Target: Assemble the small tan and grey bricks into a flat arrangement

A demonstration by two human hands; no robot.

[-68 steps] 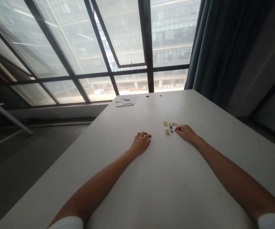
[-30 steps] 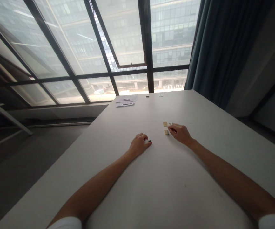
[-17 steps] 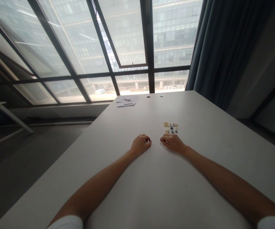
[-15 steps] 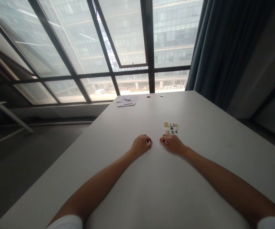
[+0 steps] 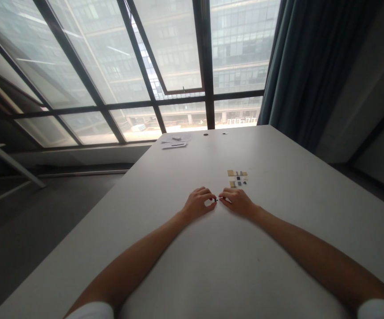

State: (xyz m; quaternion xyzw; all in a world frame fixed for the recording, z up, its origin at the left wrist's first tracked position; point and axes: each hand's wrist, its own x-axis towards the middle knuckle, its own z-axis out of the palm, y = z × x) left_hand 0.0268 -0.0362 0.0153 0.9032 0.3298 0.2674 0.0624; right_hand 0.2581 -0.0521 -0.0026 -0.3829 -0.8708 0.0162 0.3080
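Observation:
Over the middle of the white table [image 5: 192, 248], my left hand [image 5: 198, 201] pinches a small dark piece [image 5: 216, 200] between thumb and forefinger; its kind is too small to make out. My right hand [image 5: 237, 202] is just to the right, its fingertips drawn together close to that piece. What those right fingertips hold, if anything, cannot be made out. Just beyond my right hand lie small parts: a row of yellowish strips [image 5: 232, 173], a shorter yellowish group [image 5: 233, 184] and a few little dark pieces [image 5: 238, 178].
Papers [image 5: 174, 144] with a small light object on top lie at the far left corner of the table. A dark round disc [image 5: 205, 134] and a small flat item [image 5: 224, 133] are near the far edge. Windows and a dark curtain [image 5: 298, 75] stand beyond.
My hands have come closer together, the left moving right with the dark piece and the right moving left. The view has shifted slightly.

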